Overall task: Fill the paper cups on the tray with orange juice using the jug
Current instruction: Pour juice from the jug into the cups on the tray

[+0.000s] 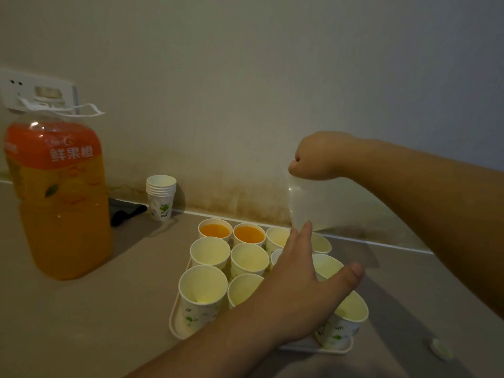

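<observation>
A white tray [174, 321] on the counter holds several paper cups. The two at the back left [215, 230] [249, 233] hold orange juice; the others I can see, such as the near-left cup [203, 287], look empty. My right hand [317, 156] grips a clear, empty-looking jug [321, 203] by its top and holds it tilted above the tray's back right. My left hand [305, 282] reaches over the middle cups with fingers straight, its fingertips touching the jug's lower side. It hides some cups.
A large orange juice bottle [61, 197] stands at the left, its cap off. A stack of spare paper cups [161, 196] and a dark cloth [124, 211] sit by the wall. A small white cap [443, 348] lies at the lower right.
</observation>
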### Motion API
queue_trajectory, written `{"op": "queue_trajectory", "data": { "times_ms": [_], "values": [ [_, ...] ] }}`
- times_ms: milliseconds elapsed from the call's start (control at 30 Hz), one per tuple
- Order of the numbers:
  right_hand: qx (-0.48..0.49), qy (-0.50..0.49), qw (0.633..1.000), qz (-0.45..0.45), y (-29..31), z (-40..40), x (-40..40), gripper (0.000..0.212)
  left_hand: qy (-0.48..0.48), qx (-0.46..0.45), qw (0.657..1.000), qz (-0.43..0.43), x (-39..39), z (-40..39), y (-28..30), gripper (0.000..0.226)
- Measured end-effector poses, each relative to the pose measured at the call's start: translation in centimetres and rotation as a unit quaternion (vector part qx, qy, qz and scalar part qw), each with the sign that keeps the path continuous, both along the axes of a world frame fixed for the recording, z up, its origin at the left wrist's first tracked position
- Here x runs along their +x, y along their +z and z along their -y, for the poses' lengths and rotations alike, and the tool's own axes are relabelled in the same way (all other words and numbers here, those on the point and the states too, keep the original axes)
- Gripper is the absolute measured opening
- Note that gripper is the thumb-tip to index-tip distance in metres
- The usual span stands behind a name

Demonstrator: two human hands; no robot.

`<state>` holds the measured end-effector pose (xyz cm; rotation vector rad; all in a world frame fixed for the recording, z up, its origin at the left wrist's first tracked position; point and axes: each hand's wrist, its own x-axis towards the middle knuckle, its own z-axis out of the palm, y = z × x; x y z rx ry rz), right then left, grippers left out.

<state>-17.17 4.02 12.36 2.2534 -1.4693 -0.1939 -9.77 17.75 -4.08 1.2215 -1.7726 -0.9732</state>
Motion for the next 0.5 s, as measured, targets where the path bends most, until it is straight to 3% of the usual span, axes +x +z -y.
{"op": "queue_trajectory", "data": {
  "times_ms": [300, 500],
  "values": [
    [-0.009, 0.006, 1.000, 0.020, 0.4, -0.3, -0.9, 0.036, 0.014, 0.003, 1.000, -0.025, 0.2, -0.1, 1.0, 0.095],
    [-0.025, -0.052, 0.980, 0.190, 1.6, -1.2, -4.0, 0.047, 0.040, -0.030, 0.997, -0.052, 0.4, 0.5, 4.0, 0.088]
  ]
}}
